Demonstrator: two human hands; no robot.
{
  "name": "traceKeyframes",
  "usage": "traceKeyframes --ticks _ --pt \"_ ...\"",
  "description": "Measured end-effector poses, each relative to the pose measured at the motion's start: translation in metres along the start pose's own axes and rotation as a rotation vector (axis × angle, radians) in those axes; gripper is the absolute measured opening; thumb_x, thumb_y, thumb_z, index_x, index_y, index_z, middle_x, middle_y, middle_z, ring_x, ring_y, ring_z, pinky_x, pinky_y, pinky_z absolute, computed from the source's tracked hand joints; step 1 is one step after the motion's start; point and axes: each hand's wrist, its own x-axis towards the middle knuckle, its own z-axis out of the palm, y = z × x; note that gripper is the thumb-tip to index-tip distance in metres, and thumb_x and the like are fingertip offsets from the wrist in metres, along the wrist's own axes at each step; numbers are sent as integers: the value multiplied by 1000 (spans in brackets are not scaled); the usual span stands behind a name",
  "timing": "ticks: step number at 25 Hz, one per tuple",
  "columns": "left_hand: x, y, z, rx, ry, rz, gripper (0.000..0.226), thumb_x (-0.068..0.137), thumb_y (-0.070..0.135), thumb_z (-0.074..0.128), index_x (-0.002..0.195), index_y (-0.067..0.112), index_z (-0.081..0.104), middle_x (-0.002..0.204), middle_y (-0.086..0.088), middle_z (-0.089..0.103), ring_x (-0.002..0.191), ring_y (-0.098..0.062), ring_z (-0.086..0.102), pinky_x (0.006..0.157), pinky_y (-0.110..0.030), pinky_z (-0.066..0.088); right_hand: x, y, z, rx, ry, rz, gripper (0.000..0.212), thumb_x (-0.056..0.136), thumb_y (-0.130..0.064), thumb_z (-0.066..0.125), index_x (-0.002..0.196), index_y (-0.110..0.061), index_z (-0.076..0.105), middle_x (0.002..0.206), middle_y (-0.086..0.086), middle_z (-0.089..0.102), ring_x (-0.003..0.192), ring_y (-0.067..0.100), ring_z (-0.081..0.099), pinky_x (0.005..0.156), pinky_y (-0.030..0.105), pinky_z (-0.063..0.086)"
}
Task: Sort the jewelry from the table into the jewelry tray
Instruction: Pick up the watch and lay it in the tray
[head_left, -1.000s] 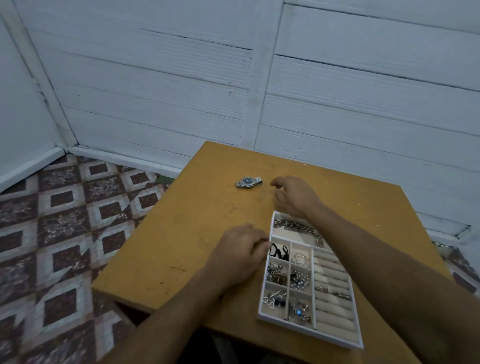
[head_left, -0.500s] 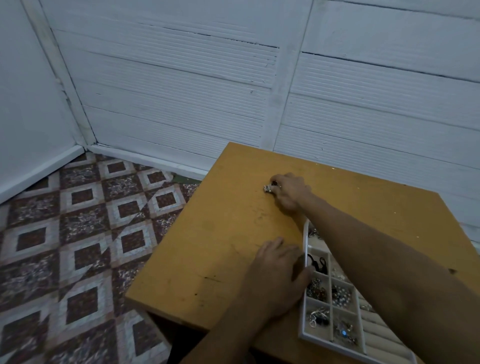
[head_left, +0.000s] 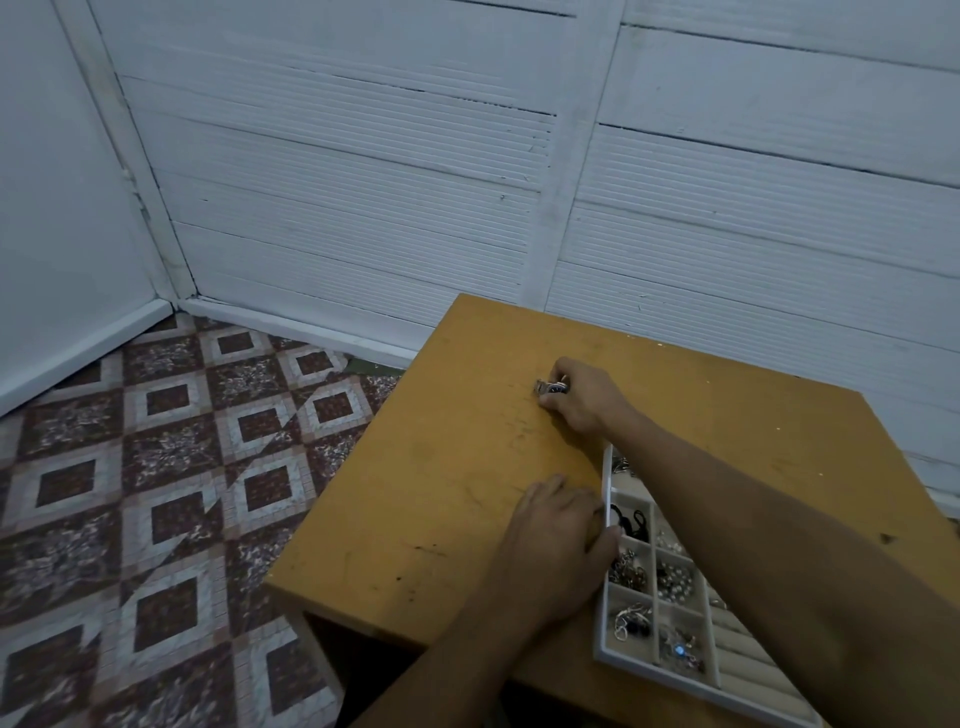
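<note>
A silver wristwatch with a dark dial lies far out on the yellow wooden table. My right hand is closed around it, with only its left end showing. A white jewelry tray with small compartments sits at the near right; several hold chains, earrings and dark pieces. My left hand rests on the table against the tray's left rim, its thumb over the edge. My right forearm hides much of the tray.
The table stands in a corner against a white slatted wall. Its left edge drops to a patterned tile floor. Beige ring rolls fill the tray's right part.
My right hand reached from the tray out to the watch and closed on it. The view swung left, so the table and tray now sit further right.
</note>
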Motion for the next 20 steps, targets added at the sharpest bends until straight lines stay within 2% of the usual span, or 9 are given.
traceKeyframes --ticks 3,6,8,11,15,16,18,20 --pt "3 -1 1 -2 -45 -27 39 97 40 40 120 15 58 132 -2 56 140 -24 28 118 -41 14 -10 -1 -13 19 44 -53 17 85 -26 70 94 -16 61 94 5 64 79 19 55 66 28 38" --pt "5 -1 4 -1 -30 -2 41 94 44 37 111 16 62 117 -1 61 127 -22 43 116 -43 22 -31 3 -34 90 68 -82 18 81 -26 74 94 -15 66 87 1 64 75 15 54 59 24 36" --pt "7 1 1 12 -17 -21 42 96 43 39 119 15 62 129 -2 55 126 -18 41 115 -36 23 -50 11 -47 153 65 -81 17 80 -26 75 93 -16 69 84 0 67 74 14 58 61 21 40" --pt "16 5 -3 29 14 -72 42 97 41 43 125 15 58 144 -5 44 133 -18 35 112 -34 25 -82 29 -63 206 48 -65 13 81 -25 75 91 -17 70 82 0 69 71 11 61 65 22 45" --pt "40 14 -1 42 37 -44 38 98 38 42 127 17 52 132 -3 50 119 -17 44 103 -38 38 -112 59 -78 169 2 -15 13 84 -29 72 92 -19 71 85 -2 70 77 14 63 70 29 48" --pt "48 16 0 34 45 -31 38 99 37 41 131 19 49 133 -3 49 121 -18 44 104 -39 38 -116 66 -80 157 -15 -2 12 85 -29 70 92 -20 71 86 -2 71 79 16 64 72 32 50" --pt "63 19 0 45 24 -8 40 100 35 38 137 23 45 145 -8 39 133 -24 36 111 -44 31 -119 77 -79 124 -49 6 8 88 -28 67 90 -21 72 83 -4 70 76 17 64 69 34 50" --pt "79 21 2 112 -57 2 38 101 34 37 138 30 45 156 -12 23 144 -30 18 116 -50 20 -120 83 -78 118 -68 -3 9 90 -24 64 92 -20 71 80 -4 69 71 12 60 65 28 45"
